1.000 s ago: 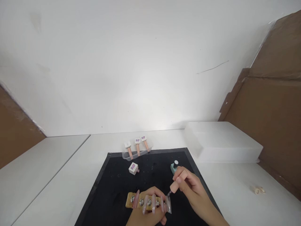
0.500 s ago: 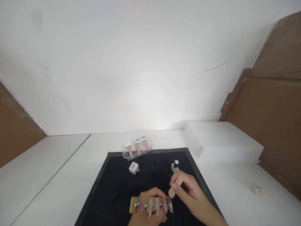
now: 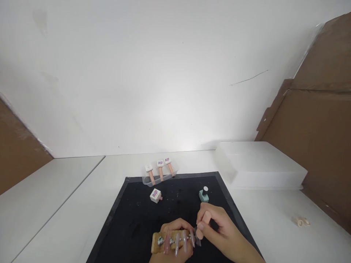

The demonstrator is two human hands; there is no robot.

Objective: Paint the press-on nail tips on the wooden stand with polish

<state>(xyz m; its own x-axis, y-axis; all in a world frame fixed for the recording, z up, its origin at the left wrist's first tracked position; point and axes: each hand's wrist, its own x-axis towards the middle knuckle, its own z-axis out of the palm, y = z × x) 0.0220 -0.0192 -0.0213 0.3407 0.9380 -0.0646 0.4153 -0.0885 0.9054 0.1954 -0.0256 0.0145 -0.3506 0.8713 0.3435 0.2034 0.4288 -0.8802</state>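
We grip block (image 3: 158, 248) in left hand (image 3: 170, 258), fingers curled round, likely steadying nail tips (image 3: 185, 245). Right hand (image 3: 216, 228) pinches cap (image 3: 206, 218) at end tip, pen-like, probably for control. White bottle (image 3: 155, 195) on mat (image 3: 131, 219), seemingly within reach.

Teal bottle (image 3: 203, 196), black neck and white top, is standing on the black mat (image 3: 131, 215), just beyond the right-hand grip (image 3: 216, 230). Clear tray (image 3: 168, 179) is straddling the mat's far edge, beyond and left of the grip; three peach-and-white bottles (image 3: 160, 168) are leaning in it, white ends up. White plastic box (image 3: 265, 168) is sitting beyond and right of the grip, small beige rings (image 3: 301, 221) are lying well right of it, both on the white table (image 3: 65, 197). White wall (image 3: 142, 73) is rising beyond the lot. Brown panel (image 3: 312, 138) is closing off the far right.
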